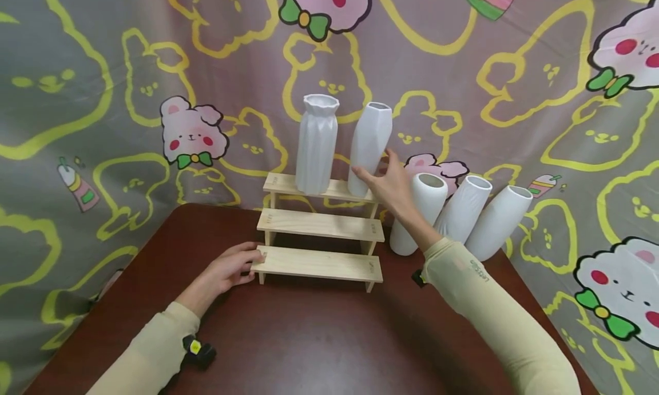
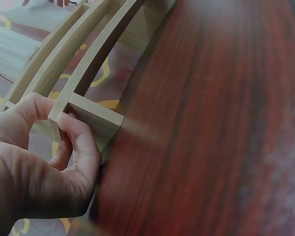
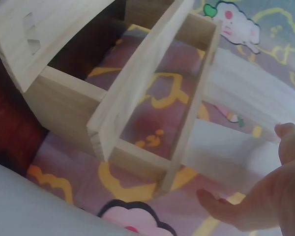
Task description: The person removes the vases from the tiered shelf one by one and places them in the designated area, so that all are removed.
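A three-step wooden display stand [image 1: 319, 263] stands on the table. My left hand [image 1: 234, 267] pinches the left end of its lowest board; the left wrist view shows the thumb [image 2: 34, 104] and curled fingers around that corner. On the top step stand a fluted white vase [image 1: 316, 149] and, to its right, a faceted white vase [image 1: 369, 146]. My right hand [image 1: 393, 186] is at the faceted vase with thumb and fingers spread around its side. In the right wrist view, a fingertip [image 3: 209, 199] shows a gap from the faceted vase [image 3: 226, 152].
Three more white vases stand right of the stand: a rounded one [image 1: 431, 200], a textured one [image 1: 465, 206] and a smooth one [image 1: 499, 223]. My right forearm passes close in front of them. A patterned curtain [image 1: 242, 58] hangs behind the dark red table [image 1: 309, 338].
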A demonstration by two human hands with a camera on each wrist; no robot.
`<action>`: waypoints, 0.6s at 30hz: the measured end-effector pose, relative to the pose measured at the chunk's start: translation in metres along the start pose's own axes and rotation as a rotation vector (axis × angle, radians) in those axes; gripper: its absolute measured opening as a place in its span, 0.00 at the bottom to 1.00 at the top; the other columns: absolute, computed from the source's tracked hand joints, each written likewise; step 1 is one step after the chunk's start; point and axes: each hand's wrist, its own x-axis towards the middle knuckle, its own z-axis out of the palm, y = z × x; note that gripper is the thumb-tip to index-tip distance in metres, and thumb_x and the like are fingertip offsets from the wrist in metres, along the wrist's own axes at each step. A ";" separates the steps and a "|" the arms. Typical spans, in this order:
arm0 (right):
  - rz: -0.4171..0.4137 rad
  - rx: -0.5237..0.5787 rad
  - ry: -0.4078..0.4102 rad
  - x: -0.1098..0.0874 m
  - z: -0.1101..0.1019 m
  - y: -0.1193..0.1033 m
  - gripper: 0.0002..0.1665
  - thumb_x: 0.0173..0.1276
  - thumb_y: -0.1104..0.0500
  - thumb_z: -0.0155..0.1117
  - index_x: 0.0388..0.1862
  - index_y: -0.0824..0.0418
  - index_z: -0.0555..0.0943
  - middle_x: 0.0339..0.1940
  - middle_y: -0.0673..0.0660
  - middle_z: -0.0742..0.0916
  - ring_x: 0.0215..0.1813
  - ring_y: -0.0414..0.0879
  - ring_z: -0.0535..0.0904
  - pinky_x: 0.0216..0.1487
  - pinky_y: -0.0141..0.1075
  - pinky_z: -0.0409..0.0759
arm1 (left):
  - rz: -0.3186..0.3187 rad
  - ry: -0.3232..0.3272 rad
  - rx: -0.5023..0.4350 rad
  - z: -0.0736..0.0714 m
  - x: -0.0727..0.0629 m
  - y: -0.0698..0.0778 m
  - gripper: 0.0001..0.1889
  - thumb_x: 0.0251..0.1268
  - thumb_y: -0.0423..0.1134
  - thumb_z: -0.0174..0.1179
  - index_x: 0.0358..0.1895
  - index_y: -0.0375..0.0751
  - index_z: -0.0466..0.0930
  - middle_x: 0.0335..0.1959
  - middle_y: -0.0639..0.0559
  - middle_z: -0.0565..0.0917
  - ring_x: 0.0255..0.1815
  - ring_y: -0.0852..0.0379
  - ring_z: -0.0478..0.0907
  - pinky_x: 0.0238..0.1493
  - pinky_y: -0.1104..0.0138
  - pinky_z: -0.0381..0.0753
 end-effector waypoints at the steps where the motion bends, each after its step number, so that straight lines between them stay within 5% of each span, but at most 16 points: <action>1: 0.010 0.010 -0.021 0.002 0.002 0.001 0.61 0.58 0.35 0.76 0.79 0.63 0.58 0.63 0.64 0.78 0.59 0.56 0.79 0.55 0.48 0.79 | 0.004 -0.004 -0.002 -0.001 0.000 0.000 0.35 0.62 0.32 0.62 0.73 0.36 0.62 0.46 0.44 0.80 0.37 0.56 0.79 0.30 0.68 0.76; 13: 0.182 0.107 -0.037 0.018 0.016 0.005 0.52 0.53 0.41 0.82 0.70 0.60 0.68 0.60 0.60 0.80 0.57 0.55 0.78 0.56 0.50 0.78 | 0.004 -0.001 -0.014 -0.001 -0.001 -0.005 0.34 0.61 0.32 0.60 0.72 0.35 0.62 0.43 0.45 0.81 0.36 0.57 0.79 0.29 0.69 0.75; 18: 0.194 0.206 -0.038 0.024 0.014 -0.001 0.47 0.53 0.48 0.84 0.68 0.58 0.72 0.60 0.59 0.81 0.58 0.54 0.79 0.57 0.48 0.79 | 0.007 0.003 -0.010 -0.001 0.000 0.000 0.33 0.60 0.31 0.61 0.71 0.36 0.64 0.43 0.45 0.81 0.35 0.57 0.79 0.29 0.69 0.75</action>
